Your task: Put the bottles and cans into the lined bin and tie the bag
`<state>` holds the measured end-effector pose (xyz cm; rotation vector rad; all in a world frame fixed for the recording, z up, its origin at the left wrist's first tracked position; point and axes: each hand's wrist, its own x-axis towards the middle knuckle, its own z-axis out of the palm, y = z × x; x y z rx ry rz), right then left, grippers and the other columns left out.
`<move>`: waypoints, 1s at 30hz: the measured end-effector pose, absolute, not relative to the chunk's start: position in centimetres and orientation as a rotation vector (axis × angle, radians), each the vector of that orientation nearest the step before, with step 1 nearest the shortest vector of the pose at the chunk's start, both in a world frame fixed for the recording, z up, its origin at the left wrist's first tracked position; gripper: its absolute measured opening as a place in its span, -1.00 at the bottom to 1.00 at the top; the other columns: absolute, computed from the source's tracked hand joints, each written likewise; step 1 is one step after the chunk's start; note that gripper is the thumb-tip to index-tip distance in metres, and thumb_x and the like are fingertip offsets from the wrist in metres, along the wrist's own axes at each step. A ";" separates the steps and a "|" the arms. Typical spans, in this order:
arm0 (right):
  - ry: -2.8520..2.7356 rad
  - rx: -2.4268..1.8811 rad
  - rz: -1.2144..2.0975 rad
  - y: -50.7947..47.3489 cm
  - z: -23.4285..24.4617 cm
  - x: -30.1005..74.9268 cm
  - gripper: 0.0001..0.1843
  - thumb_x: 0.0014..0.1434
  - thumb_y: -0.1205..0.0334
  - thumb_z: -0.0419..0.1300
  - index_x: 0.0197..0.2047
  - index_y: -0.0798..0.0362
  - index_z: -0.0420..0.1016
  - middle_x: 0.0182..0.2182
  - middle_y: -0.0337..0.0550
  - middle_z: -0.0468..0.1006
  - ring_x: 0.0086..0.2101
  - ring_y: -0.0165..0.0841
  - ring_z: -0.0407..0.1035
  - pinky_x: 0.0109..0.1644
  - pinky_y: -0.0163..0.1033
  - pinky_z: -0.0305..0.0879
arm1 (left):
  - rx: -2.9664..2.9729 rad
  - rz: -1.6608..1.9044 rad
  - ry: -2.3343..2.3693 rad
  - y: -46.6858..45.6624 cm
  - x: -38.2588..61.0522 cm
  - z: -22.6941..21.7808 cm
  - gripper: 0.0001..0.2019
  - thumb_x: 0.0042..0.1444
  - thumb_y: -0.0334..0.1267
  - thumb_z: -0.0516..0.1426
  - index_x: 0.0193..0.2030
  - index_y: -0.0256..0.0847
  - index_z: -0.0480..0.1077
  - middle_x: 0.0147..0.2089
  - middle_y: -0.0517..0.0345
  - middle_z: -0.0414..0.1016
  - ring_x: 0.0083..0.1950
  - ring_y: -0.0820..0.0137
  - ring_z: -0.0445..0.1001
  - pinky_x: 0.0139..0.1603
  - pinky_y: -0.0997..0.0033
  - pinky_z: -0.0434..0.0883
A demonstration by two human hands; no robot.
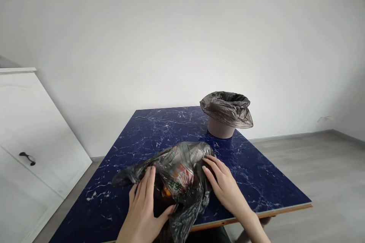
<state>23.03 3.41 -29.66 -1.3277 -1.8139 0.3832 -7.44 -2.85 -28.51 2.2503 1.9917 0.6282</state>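
Head view: a thin black plastic bag [196, 155] with things inside lies on the near part of a blue marble-patterned table [171, 125], its loose film trailing over the front edge. The left hand [144, 203] is spread wide, thumb well apart from the fingers, touching the bag's left and near side without a firm hold; the right hand [225, 182] lays loosely bent fingers on the right side, and whether it pinches any film I cannot tell. A tug on that overhanging film could draw the bag off the edge, and a hard pull or a fingertip pressed in could tear so thin a sheet, letting the contents spill. The film is crinkled, glossy and see-through where stretched, showing a red-and-white printed packet [183, 174] and something small and orange [166, 191], too veiled to name. Beyond stands a smooth, round pinkish-grey bin [221, 129], its puckered dark liner [222, 112] folded out over the rim. The tabletop looks slick, white-veined, with a wood-coloured edge.
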 end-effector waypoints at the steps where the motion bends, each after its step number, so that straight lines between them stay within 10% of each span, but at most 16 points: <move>1: -1.803 -1.357 0.383 2.8 -30.1 22.9 -0.50 0.55 -0.13 0.02 0.37 -0.12 0.43 0.38 0.01 0.43 0.37 -0.02 0.28 0.47 0.24 0.23 | 2.234 0.636 1.981 -3.1 -7.9 -28.1 0.02 0.37 0.25 0.12 0.69 0.12 -0.48 0.67 -0.16 0.00 0.60 -0.45 0.06 0.30 -0.59 0.37; 10: -1.679 -1.457 0.392 -1.0 -31.8 23.1 -0.56 0.54 -0.14 -0.01 0.39 -0.37 0.36 0.31 -0.10 0.40 0.27 -0.05 0.39 0.30 0.13 0.46 | 2.181 0.489 1.738 -5.0 -8.2 -25.7 -0.43 0.56 0.08 -0.15 0.65 0.30 -0.06 0.57 0.13 0.28 0.53 -0.08 0.33 0.38 -0.23 0.46; 20: -1.555 -1.318 0.129 0.9 -30.1 22.7 -0.75 0.48 -0.04 0.16 0.03 -0.10 0.55 0.22 0.06 0.45 0.21 0.02 0.38 0.26 0.22 0.39 | 2.257 0.342 1.772 -1.9 -4.3 -23.1 -0.10 0.32 -0.22 0.09 0.70 -0.03 -0.27 0.47 -0.25 0.42 0.25 -0.07 0.63 0.03 0.12 0.61; 30: -1.998 -1.010 0.404 6.7 -25.1 20.9 -0.60 0.57 0.19 -0.06 0.31 -0.10 0.45 0.25 -0.08 0.59 0.25 -0.18 0.48 0.34 -0.02 0.43 | 2.162 0.204 1.865 0.0 -0.2 -21.7 -0.06 0.27 -0.36 0.09 0.69 -0.16 -0.31 0.14 -0.20 0.65 -0.03 0.06 0.72 -0.09 0.24 0.53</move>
